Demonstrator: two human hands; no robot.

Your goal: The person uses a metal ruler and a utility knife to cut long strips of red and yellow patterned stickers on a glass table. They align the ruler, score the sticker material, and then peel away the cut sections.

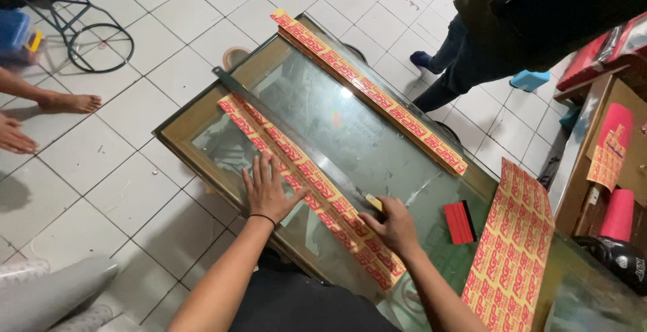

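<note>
A glass pane in a wooden frame [195,113] lies flat over the tiled floor. Across it runs a long strip of yellow-and-red printed film [296,163], with a dark metal straightedge [269,113] laid along its upper side. My left hand [268,190] presses flat, fingers spread, on the strip near its middle. My right hand [392,224] is closed on a small yellow cutter [374,202] held against the straightedge on the strip's right part. A second printed strip [367,93] lies along the frame's far edge.
A red squeegee [460,223] lies on the glass right of my right hand, beside a wide printed sheet [512,244]. A person in dark clothes [485,42] stands beyond the frame. Another person's hand [13,135] and bare foot [71,103] are at left. Red rolls [617,214] sit on a bench at right.
</note>
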